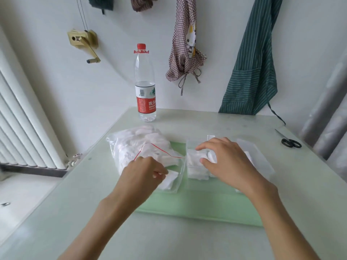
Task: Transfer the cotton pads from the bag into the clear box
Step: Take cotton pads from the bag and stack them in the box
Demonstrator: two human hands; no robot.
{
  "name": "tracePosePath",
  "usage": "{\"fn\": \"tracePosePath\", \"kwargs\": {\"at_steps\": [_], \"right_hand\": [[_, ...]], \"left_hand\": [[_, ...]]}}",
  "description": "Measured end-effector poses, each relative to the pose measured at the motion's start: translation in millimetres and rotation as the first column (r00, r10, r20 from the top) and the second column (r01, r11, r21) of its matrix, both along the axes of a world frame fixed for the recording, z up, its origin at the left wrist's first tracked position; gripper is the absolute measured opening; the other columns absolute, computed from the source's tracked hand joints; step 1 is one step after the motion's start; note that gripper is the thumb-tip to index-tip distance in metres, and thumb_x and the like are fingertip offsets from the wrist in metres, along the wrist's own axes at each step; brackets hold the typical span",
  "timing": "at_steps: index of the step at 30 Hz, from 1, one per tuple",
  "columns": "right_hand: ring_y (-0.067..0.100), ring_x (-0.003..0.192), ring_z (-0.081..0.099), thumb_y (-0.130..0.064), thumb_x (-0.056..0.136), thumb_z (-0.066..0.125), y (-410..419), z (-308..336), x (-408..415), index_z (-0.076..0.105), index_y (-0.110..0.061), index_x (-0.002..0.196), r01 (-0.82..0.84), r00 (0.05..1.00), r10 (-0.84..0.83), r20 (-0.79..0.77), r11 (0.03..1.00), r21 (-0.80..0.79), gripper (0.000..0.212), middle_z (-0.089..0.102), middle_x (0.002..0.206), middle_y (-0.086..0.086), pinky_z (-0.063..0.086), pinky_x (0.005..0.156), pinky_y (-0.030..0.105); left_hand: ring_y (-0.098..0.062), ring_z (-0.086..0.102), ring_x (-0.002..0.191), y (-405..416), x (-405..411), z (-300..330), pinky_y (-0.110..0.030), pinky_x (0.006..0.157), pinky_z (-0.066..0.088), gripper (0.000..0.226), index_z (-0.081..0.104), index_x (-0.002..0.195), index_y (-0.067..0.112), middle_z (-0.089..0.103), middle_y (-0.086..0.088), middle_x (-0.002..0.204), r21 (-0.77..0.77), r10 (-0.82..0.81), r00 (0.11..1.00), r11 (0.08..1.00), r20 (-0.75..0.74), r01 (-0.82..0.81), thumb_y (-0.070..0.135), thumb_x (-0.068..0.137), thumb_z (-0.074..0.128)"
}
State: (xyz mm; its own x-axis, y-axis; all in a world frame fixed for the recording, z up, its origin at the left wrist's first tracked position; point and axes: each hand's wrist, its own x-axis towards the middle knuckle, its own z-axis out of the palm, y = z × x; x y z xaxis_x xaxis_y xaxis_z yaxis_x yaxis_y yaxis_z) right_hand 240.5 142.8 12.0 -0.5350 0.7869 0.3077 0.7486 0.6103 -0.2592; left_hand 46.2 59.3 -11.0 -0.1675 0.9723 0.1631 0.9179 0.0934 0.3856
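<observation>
Nearest the camera, two bare forearms reach forward over the pale tabletop (187, 244) and a light green mat (197, 205). The left hand (139, 175) has its fingers (159, 170) curled, pinching a white cotton pad (170, 180) at the mouth of the clear zip bag (139, 145), whose red seal line is pulled open. The bag lies on its side on the mat's left part, still bulging with white pads. Just beside it to the right stands the clear box (262, 158), already holding rows of pads. The right hand (227, 162) is over the box, thumb and fingers bent round a small stack of pads (195, 158) inside it, gripping them. Farther back, a water bottle (145, 85) with a red cap stands near the wall, and black scissors (290, 142) lie at the tabletop's right edge. Two aprons hang on the wall behind
</observation>
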Motion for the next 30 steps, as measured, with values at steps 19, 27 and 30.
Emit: {"fn": "tracePosePath", "kwargs": {"at_steps": [19,27,30], "right_hand": [[0.012,0.099,0.052,-0.02,0.091,0.055,-8.0,-28.8,-13.9,0.07,-0.031,0.098,-0.124,0.982,0.135,-0.132,0.988,0.093,0.019,0.067,0.096,-0.015,0.033,0.087,0.024],[-0.005,0.101,0.057,-0.033,0.093,0.053,-21.0,-1.4,-17.6,0.064,-0.028,0.112,-0.255,0.747,-0.032,-0.665,0.908,-0.331,0.023,0.064,0.108,-0.016,0.045,0.085,0.011],[0.009,0.094,0.065,-0.028,0.088,0.062,-22.5,1.2,-14.9,0.062,-0.022,0.116,-0.355,0.72,-0.119,-0.683,0.783,-0.51,0.029,0.066,0.108,-0.004,0.051,0.071,0.012]], "left_hand": [[-0.029,0.058,0.103,4.7,18.6,-9.2,-0.029,0.072,0.038,0.027,0.06,0.116,0.024,0.064,-0.004,0.11,-0.058,0.13,0.959,0.987,-0.254,-0.149,0.023,0.091,0.049],[-0.015,0.069,0.091,-19.9,14.8,17.8,-0.025,0.082,0.057,0.017,0.07,0.1,0.005,0.073,-0.009,0.095,-0.019,-0.002,0.324,0.998,0.946,0.061,0.013,0.091,0.057],[-0.015,0.07,0.093,-11.4,21.7,20.5,-0.029,0.084,0.056,0.02,0.069,0.103,0.009,0.073,-0.008,0.101,-0.05,0.018,0.203,0.987,0.979,0.153,0.013,0.093,0.052]]}}
